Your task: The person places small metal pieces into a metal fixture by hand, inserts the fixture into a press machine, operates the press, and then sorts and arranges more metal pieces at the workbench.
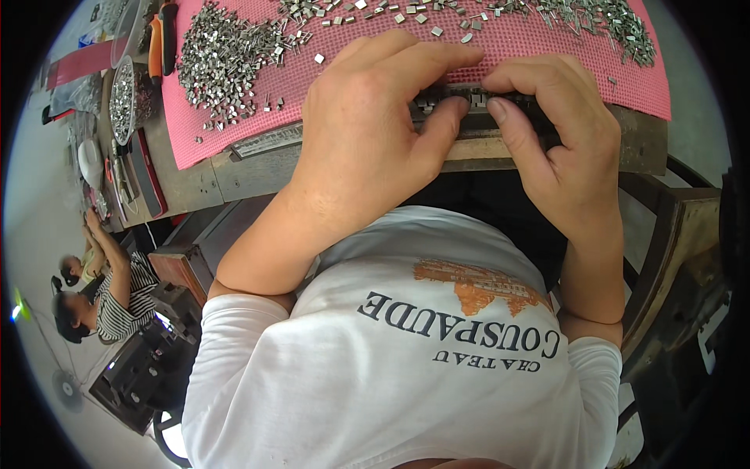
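Note:
A long, dark metal rail [269, 141] runs along the near edge of the bench, with small bright metal pieces [477, 101] set in it between my hands. My left hand [367, 109] lies over the rail. Its thumb rests by the rail's near side, while the index finger stretches apart from it over the pink mesh mat [500, 55]. From the other side, my right hand [566, 129] brings thumb and index fingertips close together right beside those pieces. Whatever is between these two fingertips is too small to make out. My hands cover much of the rail.
Heaps of small metal pieces [215, 62] lie on the mat's left, with pins [625, 31] at the far right. Orange-handled pliers [155, 47], a clear tub of parts [123, 102] and a dark red case [148, 172] are on the left. Two people sit beyond.

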`<state>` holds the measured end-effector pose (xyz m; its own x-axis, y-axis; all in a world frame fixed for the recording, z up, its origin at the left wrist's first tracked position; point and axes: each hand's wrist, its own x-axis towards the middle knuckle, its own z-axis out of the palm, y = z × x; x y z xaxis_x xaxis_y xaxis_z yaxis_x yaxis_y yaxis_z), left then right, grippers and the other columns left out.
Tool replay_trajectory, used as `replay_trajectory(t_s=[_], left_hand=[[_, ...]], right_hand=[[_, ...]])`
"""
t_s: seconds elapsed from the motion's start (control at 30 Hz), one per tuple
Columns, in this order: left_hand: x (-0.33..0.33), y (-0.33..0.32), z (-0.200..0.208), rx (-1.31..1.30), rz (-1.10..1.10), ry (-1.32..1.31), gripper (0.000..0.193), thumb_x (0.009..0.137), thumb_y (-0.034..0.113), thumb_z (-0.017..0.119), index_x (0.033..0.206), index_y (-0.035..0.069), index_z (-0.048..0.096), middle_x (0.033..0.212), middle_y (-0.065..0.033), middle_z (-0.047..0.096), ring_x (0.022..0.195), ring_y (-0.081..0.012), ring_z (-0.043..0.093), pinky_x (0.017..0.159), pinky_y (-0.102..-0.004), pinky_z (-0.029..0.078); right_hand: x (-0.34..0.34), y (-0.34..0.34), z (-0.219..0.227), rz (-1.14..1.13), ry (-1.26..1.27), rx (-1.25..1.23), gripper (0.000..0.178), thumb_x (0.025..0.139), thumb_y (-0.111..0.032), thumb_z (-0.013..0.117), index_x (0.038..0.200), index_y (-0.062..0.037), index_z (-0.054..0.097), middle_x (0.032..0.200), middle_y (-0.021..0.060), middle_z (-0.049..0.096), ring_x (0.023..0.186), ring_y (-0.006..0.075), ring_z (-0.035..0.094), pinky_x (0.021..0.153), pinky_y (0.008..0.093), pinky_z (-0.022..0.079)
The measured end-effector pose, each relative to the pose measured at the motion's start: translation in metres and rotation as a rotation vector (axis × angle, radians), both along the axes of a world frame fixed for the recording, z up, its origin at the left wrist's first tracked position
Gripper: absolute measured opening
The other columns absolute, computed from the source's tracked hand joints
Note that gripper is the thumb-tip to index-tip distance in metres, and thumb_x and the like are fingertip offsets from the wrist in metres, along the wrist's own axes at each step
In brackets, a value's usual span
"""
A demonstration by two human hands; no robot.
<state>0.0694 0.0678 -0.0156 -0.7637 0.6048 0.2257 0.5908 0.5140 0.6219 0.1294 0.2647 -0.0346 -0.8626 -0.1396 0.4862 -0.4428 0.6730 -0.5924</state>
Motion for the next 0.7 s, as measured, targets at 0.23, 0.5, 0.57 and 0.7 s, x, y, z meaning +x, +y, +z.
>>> replay_trajectory(t_s=[0.23, 0.5, 0.57, 0.7], left_hand=[[-0.004, -0.005, 0.003, 0.005, -0.04, -0.099, 0.043, 0.08, -0.006, 0.073, 0.121, 0.006, 0.075, 0.095, -0.009, 0.07, 0.088, -0.0192, 0.069, 0.08, -0.0292, 0.055], [-0.014, -0.019, 0.01, 0.227, 0.046, -0.406, 0.044, 0.083, -0.003, 0.079, 0.125, 0.007, 0.074, 0.098, -0.0015, 0.07, 0.088, -0.0089, 0.063, 0.08, -0.0251, 0.052], [-0.032, -0.021, 0.01, 0.134, 0.08, -0.227, 0.042, 0.081, 0.001, 0.082, 0.122, 0.007, 0.076, 0.095, -0.0014, 0.07, 0.086, -0.009, 0.063, 0.079, -0.0251, 0.052], [-0.055, -0.017, 0.004, -0.073, 0.087, 0.114, 0.02, 0.082, 0.018, 0.082, 0.1, 0.01, 0.081, 0.089, -0.009, 0.071, 0.078, -0.0256, 0.071, 0.071, -0.0361, 0.057]], right_hand=[[-0.001, 0.001, 0.002, 0.0, 0.007, -0.01, 0.02, 0.082, 0.006, 0.072, 0.1, -0.001, 0.068, 0.096, 0.0091, 0.071, 0.088, 0.026, 0.066, 0.08, 0.0339, 0.05], [-0.021, 0.0, 0.01, -0.044, 0.077, 0.049, 0.015, 0.086, 0.001, 0.072, 0.1, -0.0044, 0.073, 0.094, 0.0097, 0.07, 0.088, 0.0276, 0.064, 0.08, 0.0364, 0.05], [-0.031, 0.0, 0.009, -0.042, 0.092, 0.084, 0.014, 0.087, -0.002, 0.072, 0.1, -0.0049, 0.073, 0.094, 0.0091, 0.07, 0.09, 0.0276, 0.065, 0.082, 0.0369, 0.049], [-0.049, -0.004, 0.008, -0.026, 0.119, 0.174, 0.011, 0.087, -0.007, 0.073, 0.098, -0.006, 0.073, 0.093, 0.0071, 0.069, 0.092, 0.0276, 0.064, 0.086, 0.0388, 0.046]])
